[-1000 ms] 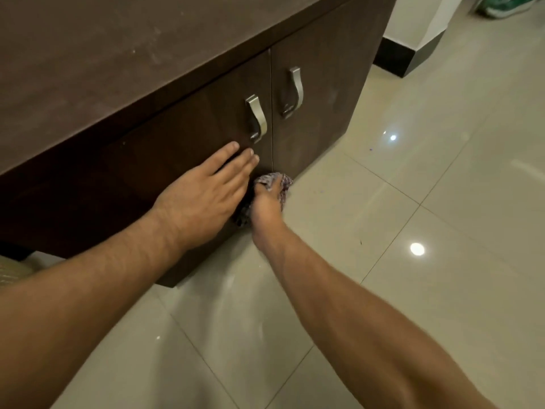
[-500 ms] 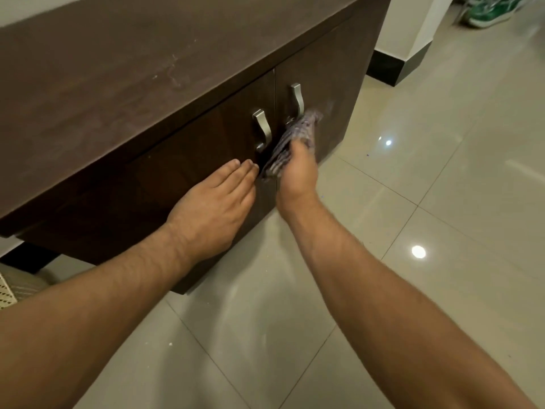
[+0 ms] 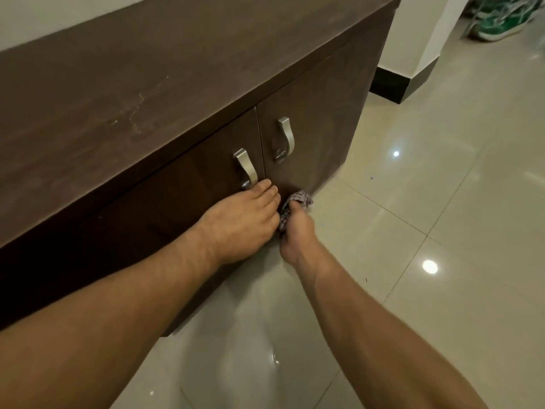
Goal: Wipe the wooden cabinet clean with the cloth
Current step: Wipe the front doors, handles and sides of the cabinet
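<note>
A low dark brown wooden cabinet (image 3: 147, 93) runs from the left to the upper right, with two doors and two silver handles. My left hand (image 3: 239, 222) lies flat with straight fingers against the left door, its fingertips just under the left handle (image 3: 246, 168). My right hand (image 3: 295, 231) grips a bunched checked cloth (image 3: 295, 203) and holds it against the bottom of the right door (image 3: 312, 137), close to the floor. Most of the cloth is hidden inside the fist.
Glossy beige floor tiles (image 3: 442, 231) spread to the right and front. A white wall corner with a black skirting (image 3: 395, 87) stands past the cabinet's right end. Green and white shoes (image 3: 498, 22) lie at the top right.
My right hand has swept the cloth down the right door, from beside its handle to the door's bottom edge. My left hand has stayed pressed on the left door.
</note>
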